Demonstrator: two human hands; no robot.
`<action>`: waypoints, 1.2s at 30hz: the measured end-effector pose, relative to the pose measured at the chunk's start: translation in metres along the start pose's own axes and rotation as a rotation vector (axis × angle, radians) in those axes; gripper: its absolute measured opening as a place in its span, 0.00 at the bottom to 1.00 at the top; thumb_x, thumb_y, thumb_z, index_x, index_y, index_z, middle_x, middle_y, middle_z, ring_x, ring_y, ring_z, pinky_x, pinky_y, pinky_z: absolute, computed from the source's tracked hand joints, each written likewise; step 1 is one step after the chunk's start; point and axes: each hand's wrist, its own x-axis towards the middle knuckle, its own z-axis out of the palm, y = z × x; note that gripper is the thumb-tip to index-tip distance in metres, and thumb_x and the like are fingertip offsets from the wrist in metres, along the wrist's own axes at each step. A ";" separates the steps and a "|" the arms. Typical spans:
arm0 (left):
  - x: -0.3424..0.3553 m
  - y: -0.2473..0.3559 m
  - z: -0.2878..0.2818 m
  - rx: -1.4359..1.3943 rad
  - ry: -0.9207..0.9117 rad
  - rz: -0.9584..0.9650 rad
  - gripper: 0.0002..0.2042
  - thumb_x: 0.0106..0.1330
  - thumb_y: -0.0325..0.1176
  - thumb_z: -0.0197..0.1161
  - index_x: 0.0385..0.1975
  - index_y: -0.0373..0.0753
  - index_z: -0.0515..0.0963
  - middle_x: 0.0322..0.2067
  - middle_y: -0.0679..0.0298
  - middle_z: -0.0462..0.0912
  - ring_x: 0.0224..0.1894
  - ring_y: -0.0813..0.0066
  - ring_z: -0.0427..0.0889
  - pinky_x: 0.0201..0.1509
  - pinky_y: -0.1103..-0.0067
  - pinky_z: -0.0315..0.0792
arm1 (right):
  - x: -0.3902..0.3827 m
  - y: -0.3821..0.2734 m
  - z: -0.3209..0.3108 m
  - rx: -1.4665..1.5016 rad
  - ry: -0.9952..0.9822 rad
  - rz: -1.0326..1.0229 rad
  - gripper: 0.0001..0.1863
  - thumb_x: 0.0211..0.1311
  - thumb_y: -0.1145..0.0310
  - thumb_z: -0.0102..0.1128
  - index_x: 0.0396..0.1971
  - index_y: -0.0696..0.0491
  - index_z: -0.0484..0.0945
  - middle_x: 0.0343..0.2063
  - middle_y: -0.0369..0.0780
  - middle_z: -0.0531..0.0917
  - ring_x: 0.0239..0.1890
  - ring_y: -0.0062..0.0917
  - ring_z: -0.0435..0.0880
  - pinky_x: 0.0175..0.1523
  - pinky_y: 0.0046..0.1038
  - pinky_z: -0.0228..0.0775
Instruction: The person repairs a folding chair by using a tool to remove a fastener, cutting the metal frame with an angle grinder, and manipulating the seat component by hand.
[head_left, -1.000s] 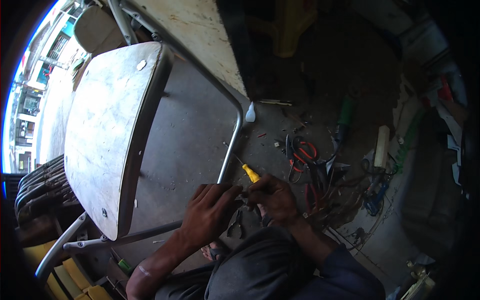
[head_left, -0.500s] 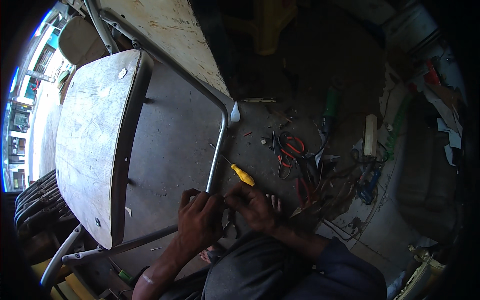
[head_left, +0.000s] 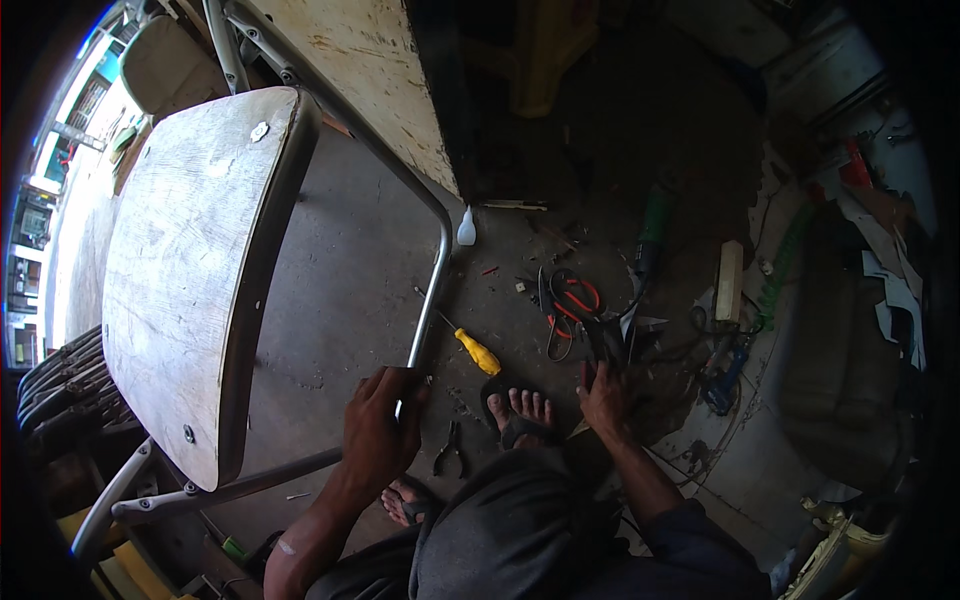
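A chair frame of bent metal tube (head_left: 432,285) lies tipped on its side, its worn wooden seat (head_left: 190,280) standing to the left. My left hand (head_left: 382,425) is closed around the lower corner of the tube, with something dark at its fingertips that I cannot make out. Out to the right, my right hand (head_left: 606,402) reaches down to the floor, its fingers closed on the red handle of the pliers (head_left: 587,374). Most of the pliers is hidden by the hand and the dark clutter. A yellow-handled screwdriver (head_left: 477,352) lies between my hands.
Small black pliers (head_left: 450,452) lie near my sandalled feet (head_left: 522,415). Beyond the right hand are orange-handled scissors (head_left: 577,300), a green power tool (head_left: 653,225), and a blue tool (head_left: 725,380) with cables. A white nozzle-shaped piece (head_left: 467,228) is by the panel corner.
My right hand has left the tube beside my left hand and moved right to the red-handled pliers. My left hand stays at the tube. My foot and the small black pliers now show.
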 end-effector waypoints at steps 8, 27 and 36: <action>0.002 0.012 -0.005 0.013 -0.077 0.045 0.05 0.65 0.24 0.61 0.38 0.32 0.78 0.34 0.51 0.82 0.39 0.47 0.82 0.44 0.63 0.74 | 0.012 0.010 0.035 0.346 -0.168 0.037 0.14 0.55 0.69 0.65 0.40 0.58 0.77 0.37 0.47 0.80 0.41 0.36 0.81 0.46 0.37 0.73; -0.007 -0.007 -0.024 0.079 -0.055 0.188 0.12 0.57 0.18 0.64 0.40 0.37 0.81 0.32 0.59 0.84 0.38 0.57 0.84 0.47 0.69 0.75 | 0.015 -0.109 -0.131 0.870 -0.999 -0.636 0.34 0.71 0.61 0.58 0.71 0.58 0.58 0.51 0.43 0.83 0.58 0.33 0.78 0.71 0.34 0.57; -0.015 -0.008 -0.025 0.187 -0.115 0.270 0.14 0.55 0.20 0.64 0.41 0.42 0.82 0.33 0.63 0.84 0.40 0.63 0.84 0.55 0.68 0.73 | 0.019 -0.119 -0.155 0.715 -1.062 -0.623 0.27 0.69 0.60 0.59 0.64 0.56 0.69 0.50 0.46 0.82 0.54 0.37 0.81 0.62 0.36 0.69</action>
